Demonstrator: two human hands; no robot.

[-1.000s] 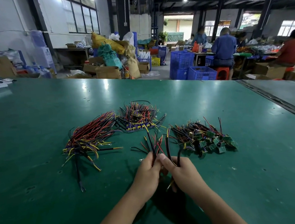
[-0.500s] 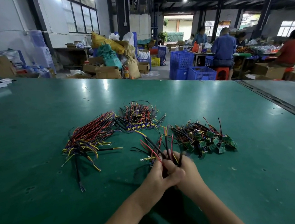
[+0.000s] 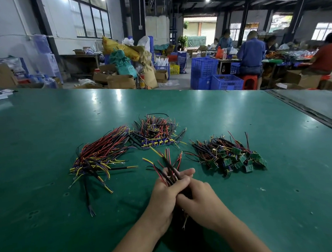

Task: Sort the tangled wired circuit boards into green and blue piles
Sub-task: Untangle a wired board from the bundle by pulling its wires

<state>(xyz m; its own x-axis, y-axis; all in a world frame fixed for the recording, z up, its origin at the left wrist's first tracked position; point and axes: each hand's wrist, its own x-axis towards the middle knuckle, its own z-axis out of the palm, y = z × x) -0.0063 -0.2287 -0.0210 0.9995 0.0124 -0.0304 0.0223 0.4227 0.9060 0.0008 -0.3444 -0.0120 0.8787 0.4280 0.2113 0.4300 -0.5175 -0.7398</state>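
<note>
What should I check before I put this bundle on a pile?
1. Grip: left hand and right hand both hold the bundle: ok.
2. Board colour in the bundle: cannot tell, the hands cover it.
3. Green pile lies apart, on the right: ok.
4. Blue pile lies beyond the hands: ok.
5. Bundle wires free of the blue pile: cannot tell, a yellow tip ends close to it.
</note>
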